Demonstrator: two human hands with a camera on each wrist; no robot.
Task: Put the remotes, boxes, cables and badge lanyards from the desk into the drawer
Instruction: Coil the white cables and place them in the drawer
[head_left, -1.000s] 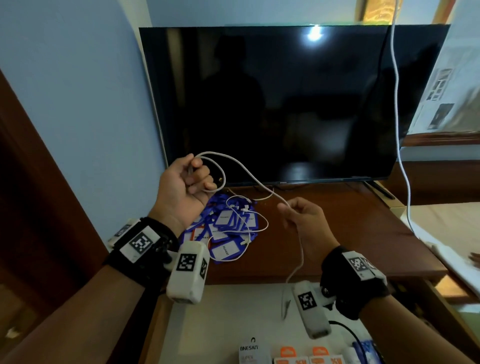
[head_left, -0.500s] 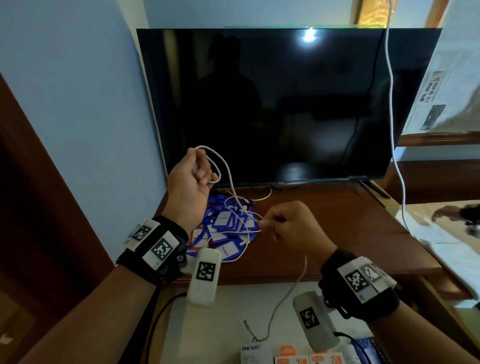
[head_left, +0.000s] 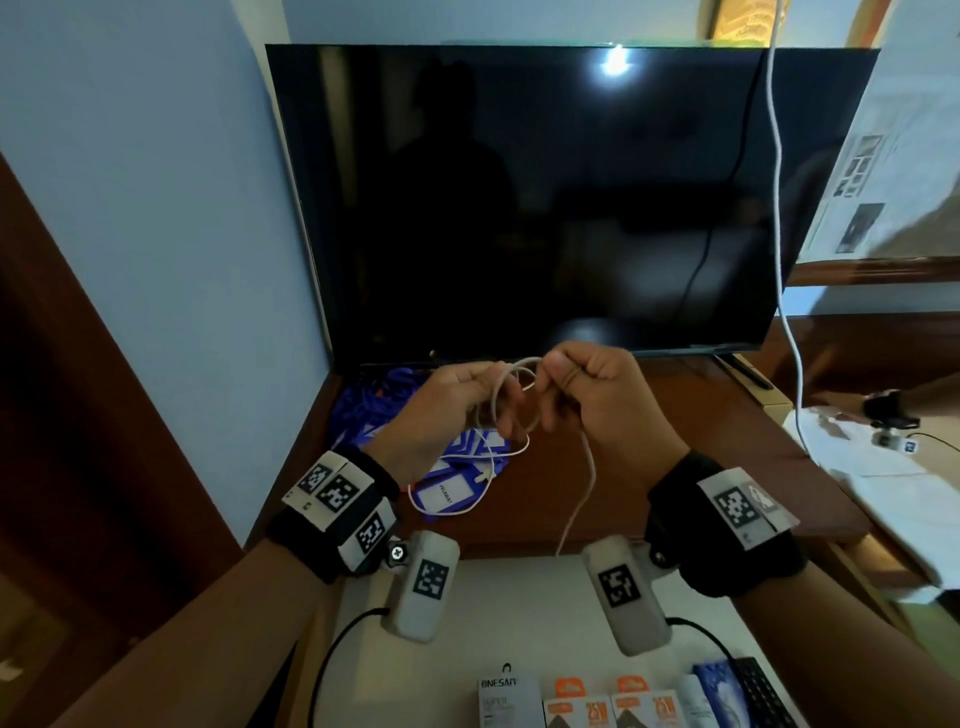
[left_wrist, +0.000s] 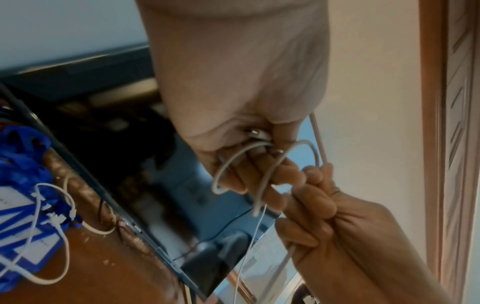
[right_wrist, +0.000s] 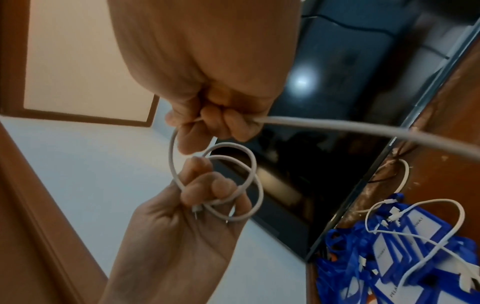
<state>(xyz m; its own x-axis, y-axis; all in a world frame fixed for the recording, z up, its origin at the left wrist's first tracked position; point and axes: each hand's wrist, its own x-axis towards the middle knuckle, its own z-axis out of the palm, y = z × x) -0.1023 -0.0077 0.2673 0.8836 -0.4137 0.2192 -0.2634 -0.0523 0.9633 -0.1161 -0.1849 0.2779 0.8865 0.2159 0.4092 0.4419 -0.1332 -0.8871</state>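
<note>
A thin white cable (head_left: 511, 397) is wound into small loops above the brown desk (head_left: 649, 467). My left hand (head_left: 488, 410) grips the coil (right_wrist: 233, 185), with one plug end lying in its palm. Close beside it, my right hand (head_left: 561, 384) pinches the same cable (right_wrist: 337, 127), and the loose tail (head_left: 582, 493) hangs down toward the open drawer (head_left: 519, 597). A heap of blue badge lanyards (head_left: 374, 410) lies on the desk's left side with a second white cable (head_left: 483, 457) draped over it. Both also show in the left wrist view: lanyards (left_wrist: 15, 185), cable (left_wrist: 52, 205).
A dark TV (head_left: 545, 197) stands at the back of the desk. The drawer holds a white box (head_left: 504, 701), two orange-topped boxes (head_left: 576, 712) and a black remote (head_left: 763, 691). A white cord (head_left: 779, 208) hangs at the right. Another person's hand (head_left: 883, 405) is at the far right.
My hands have come together in front of the TV's base. The cable has been wound into more loops in my left hand, and the hanging tail is shorter.
</note>
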